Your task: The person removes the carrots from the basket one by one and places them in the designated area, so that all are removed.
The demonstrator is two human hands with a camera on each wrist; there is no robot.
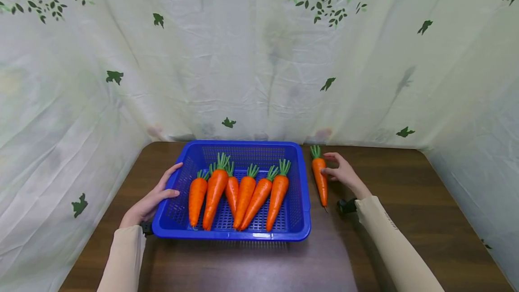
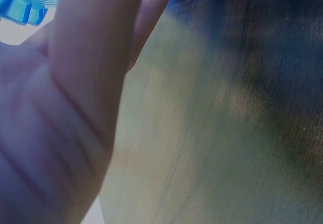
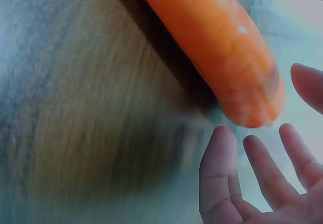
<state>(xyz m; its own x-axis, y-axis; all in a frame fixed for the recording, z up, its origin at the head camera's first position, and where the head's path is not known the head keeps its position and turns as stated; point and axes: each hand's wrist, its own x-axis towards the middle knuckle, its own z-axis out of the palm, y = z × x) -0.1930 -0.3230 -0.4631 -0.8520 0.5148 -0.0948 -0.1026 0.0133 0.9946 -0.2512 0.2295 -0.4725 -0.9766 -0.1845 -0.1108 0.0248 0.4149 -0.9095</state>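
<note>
Several orange carrots [image 1: 246,195] with green stem tufts lie side by side in a blue plastic basket [image 1: 305,193]. My left hand [image 1: 152,199] holds the basket's left side, its thumb over the rim and its fingers along the outer wall. In the left wrist view the hand's near side fills the left part, and a bit of the basket [image 2: 15,7] shows at the top corner. One carrot [image 1: 319,178] lies on the table right of the basket, tuft pointing away. My right hand [image 1: 342,172] is at its right side, fingers [image 3: 267,168] spread around its thick end.
The brown wooden table [image 1: 389,202] ends at a pale curtain [image 1: 251,57] printed with leaves, which also hangs along both sides. A black wrist band [image 1: 346,205] sits by the right sleeve [image 1: 389,238]. The loose carrot lies close to the basket's right wall.
</note>
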